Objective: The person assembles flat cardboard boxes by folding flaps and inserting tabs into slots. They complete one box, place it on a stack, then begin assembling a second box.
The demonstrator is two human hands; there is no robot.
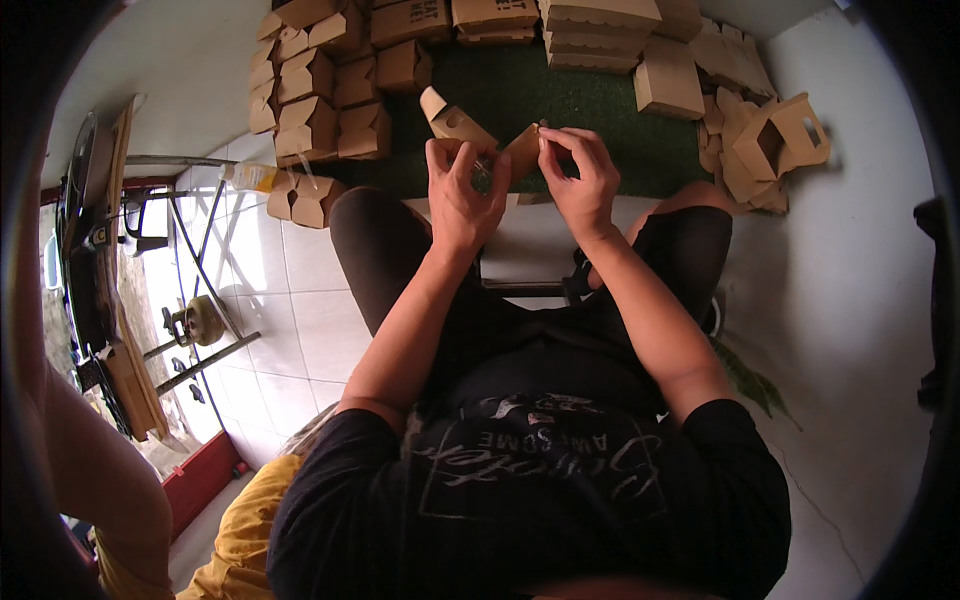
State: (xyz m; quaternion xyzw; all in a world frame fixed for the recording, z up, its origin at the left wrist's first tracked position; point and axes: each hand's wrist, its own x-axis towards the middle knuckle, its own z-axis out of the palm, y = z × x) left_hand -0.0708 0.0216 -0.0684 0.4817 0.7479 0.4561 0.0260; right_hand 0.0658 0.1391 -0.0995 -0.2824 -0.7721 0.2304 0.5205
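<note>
A small brown cardboard box [462, 126], half folded, is held up in front of me over my lap. My left hand [460, 195] grips its lower left side, thumb and fingers wrapped on the card. With fingertips pinched, my right hand [578, 178] holds a brown flap [522, 150] of the same box on its right side. Both hands sit close together, nearly touching. My knees in dark trousers lie below them.
Folded brown boxes [318, 95] are stacked at the upper left on a green mat [560, 100]. Flat brown cardboard blanks [600, 28] lie piled at the top, with an open handled box [785, 135] at the upper right. White floor tiles spread to the left beside a metal frame [200, 250].
</note>
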